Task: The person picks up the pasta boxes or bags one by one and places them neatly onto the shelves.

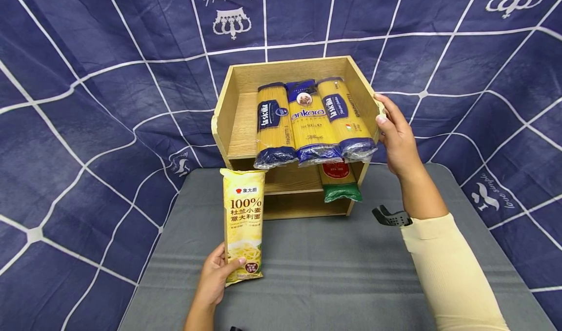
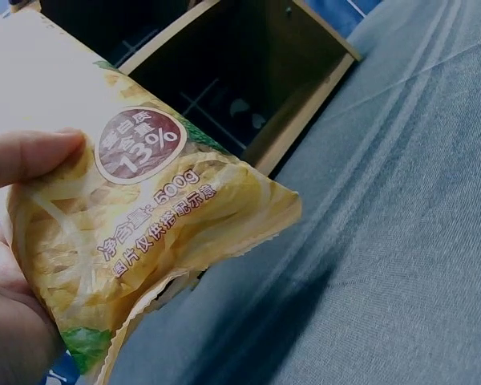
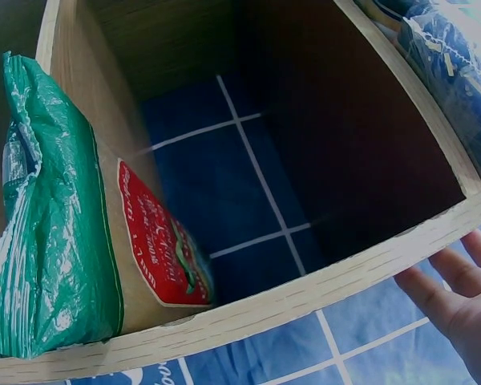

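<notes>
My left hand (image 1: pixel 213 275) grips the lower end of a yellow spaghetti packet (image 1: pixel 243 214), thumb across its front. The packet stands nearly upright in front of the left side of a wooden shelf (image 1: pixel 246 121). In the left wrist view the packet's crimped bottom end (image 2: pixel 200 249) is near. My right hand (image 1: pixel 397 138) holds the shelf's right side panel by its front edge, thumb on the edge and fingers on the outer face. In the right wrist view, fingertips (image 3: pixel 433 293) touch that wooden edge from outside.
Three pasta packets lie side by side on the top tier: a left one (image 1: pixel 276 131), a middle one (image 1: pixel 313 131) and a right one (image 1: pixel 347 121). A green-ended packet (image 1: pixel 342 192) lies on the tier below, at the right. The shelf stands on a grey cloth (image 1: pixel 307 272) before a blue curtain (image 1: pixel 153 28).
</notes>
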Motion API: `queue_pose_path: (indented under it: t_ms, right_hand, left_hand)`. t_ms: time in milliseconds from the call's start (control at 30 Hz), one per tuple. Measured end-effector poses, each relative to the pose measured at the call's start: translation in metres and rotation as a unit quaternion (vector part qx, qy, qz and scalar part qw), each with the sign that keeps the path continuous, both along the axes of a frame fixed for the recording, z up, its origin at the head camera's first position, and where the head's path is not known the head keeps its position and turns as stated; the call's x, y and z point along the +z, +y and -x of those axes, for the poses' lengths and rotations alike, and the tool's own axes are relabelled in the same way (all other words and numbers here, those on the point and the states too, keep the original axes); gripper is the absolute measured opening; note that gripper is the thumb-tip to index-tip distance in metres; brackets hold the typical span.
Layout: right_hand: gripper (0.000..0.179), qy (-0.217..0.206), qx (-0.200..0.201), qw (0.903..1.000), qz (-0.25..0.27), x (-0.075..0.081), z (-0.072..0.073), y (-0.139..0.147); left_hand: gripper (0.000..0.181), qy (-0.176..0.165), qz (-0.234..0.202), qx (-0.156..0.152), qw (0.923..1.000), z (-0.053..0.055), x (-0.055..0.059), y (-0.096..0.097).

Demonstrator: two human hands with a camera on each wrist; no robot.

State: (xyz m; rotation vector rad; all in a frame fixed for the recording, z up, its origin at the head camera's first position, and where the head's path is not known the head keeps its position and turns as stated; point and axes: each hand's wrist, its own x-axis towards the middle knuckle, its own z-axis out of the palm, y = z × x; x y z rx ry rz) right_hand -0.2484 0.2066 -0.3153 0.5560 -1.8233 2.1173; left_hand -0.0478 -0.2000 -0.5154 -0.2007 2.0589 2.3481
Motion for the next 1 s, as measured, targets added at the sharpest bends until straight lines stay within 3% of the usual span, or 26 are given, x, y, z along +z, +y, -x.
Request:
queue_pose_path:
  t_ms: [300,500,700,1000]
  right_hand:
    - [0.045,-0.002,0.002,1.0,-0.001,0.0,0.0,0.0]
    - [0.045,-0.003,0.001,1.0,-0.001,0.0,-0.001,0.0]
    - [0.046,0.002,0.001,1.0,-0.002,0.0,0.0,0.0]
    - [0.046,0.004,0.002,1.0,0.002,-0.001,0.002,0.001]
  left_hand:
    - [0.053,-0.002,-0.007,-0.058,0.9983,0.001,0.0,0.004]
    - [0.061,-0.011,-0.031,-0.074,0.9967,0.004,0.0,0.006]
    - [0.067,-0.023,-0.045,-0.068,0.9964,0.008,0.004,0.011]
    - [0.07,0.0,-0.102,-0.109,0.9888,0.012,0.008,0.015]
